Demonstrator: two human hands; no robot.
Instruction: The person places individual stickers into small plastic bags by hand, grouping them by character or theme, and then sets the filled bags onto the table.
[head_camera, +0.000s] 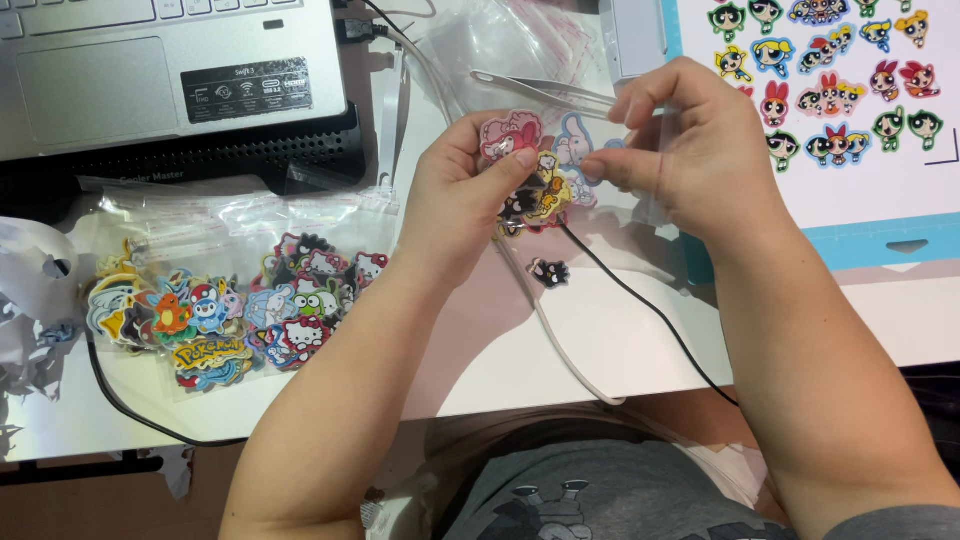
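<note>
The left hand (455, 195) grips a fanned stack of colourful die-cut cartoon stickers (540, 175). The right hand (685, 150) pinches the stack's right edge, just left of the blue-bordered sticker sheet (850, 90).

Sticker stack (540, 175) multicoloured (pink, yellow, pale blue); laptop (170, 60) silver; cutting mat (860, 245) teal-edged.

You are holding a small fanned stack of die-cut cartoon stickers (537, 175) above the tabletop (620, 330), between your two hands. A pink character is showing at the top left of the fan, a pale blue one at the top right, yellow and black ones lower down — all overlapping, faces turned up toward you. One loose black sticker (549, 271) is lying flat just below the stack.
</note>
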